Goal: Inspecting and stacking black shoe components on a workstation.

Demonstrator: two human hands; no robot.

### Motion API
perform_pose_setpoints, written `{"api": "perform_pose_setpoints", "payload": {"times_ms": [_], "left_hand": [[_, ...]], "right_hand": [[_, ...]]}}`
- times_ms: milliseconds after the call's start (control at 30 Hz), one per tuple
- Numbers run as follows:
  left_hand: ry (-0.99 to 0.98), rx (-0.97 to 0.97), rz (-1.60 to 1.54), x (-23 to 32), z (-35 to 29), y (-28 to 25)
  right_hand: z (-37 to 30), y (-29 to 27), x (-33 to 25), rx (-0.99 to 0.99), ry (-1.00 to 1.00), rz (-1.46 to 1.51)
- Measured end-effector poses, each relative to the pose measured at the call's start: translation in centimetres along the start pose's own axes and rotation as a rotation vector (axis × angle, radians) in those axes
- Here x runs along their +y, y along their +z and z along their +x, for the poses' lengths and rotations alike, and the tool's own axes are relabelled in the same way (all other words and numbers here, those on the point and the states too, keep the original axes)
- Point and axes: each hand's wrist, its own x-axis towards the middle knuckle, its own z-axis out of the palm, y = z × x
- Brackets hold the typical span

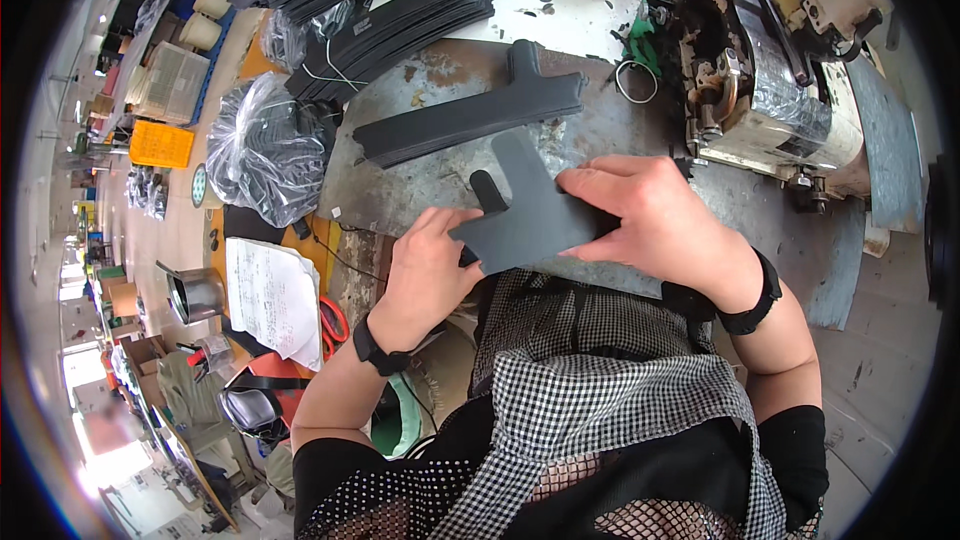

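Observation:
Between my two hands I hold a dark grey flat cut piece [532, 212] with a rounded tab, like leather or sheet material. My left hand [428, 262] pinches its left end, thumb in front and fingers behind. At the other end, my right hand [655, 215] grips the edge between thumb and fingers. A second rounded dark tab [488, 191] shows behind the piece, near my left fingers; whether it belongs to another layer I cannot tell. Just beyond my hands, a neat stack of similar dark T-shaped pieces [470, 118] lies on the worn metal tabletop [425, 185].
Bundles of tied dark strips [400, 30] lie at the far left, beside a clear plastic bag [270, 155] of dark pieces. A machine with rollers [770, 70] stands at the right. On the left are paper sheets [270, 295], red-handled scissors [333, 322] and a metal cup [195, 295].

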Motion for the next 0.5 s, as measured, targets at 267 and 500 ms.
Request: {"api": "perform_pose_setpoints", "payload": {"times_ms": [267,500], "left_hand": [[0.061,-0.204,0.014,-2.4,3.1,-4.0],[0.286,-0.163,-0.024,4.1,2.5,-9.7]], "right_hand": [[0.4,-1.6,-1.7,0.024,-0.030,-0.015],[0.1,-0.6,-3.8,0.005,-0.032,-0.192]]}}
